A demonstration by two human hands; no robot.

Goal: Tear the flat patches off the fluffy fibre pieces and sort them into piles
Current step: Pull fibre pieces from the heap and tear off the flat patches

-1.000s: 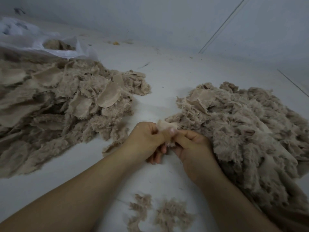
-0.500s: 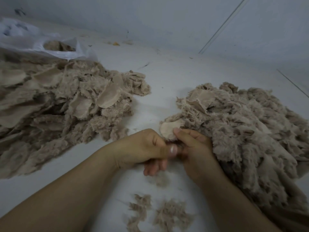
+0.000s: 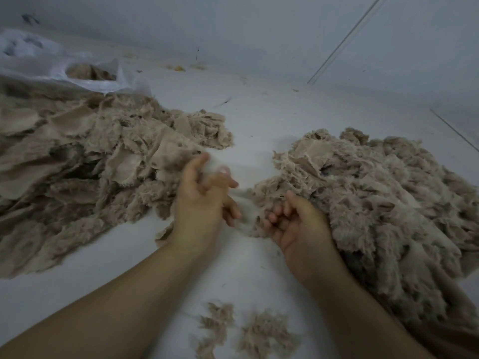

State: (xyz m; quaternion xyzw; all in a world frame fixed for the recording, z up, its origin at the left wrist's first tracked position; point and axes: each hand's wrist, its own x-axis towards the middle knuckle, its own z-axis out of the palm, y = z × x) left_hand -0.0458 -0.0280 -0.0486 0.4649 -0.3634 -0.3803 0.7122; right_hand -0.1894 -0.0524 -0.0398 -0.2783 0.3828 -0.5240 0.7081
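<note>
Lying beige and shaggy, the right pile (image 3: 383,203) reaches the floor's (image 3: 259,120) right edge. Left pile (image 3: 85,164), flat patches mixed in, fills the left edge. Left hand (image 3: 199,203) blurred, fingers spread. Right hand (image 3: 295,226) loosely curled, palm up, empty. Bag (image 3: 85,73), far left corner, holds fibre.

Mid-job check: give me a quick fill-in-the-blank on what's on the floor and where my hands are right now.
1. The left hand is next to the ____ pile.
2. The right hand lies against the pile on the ____.
3. Behind the left pile lies a white plastic ____ with more fibre inside.
4. Two small tufts lie on the floor ____ the forearms.

Missing words: left; right; bag; between
</note>
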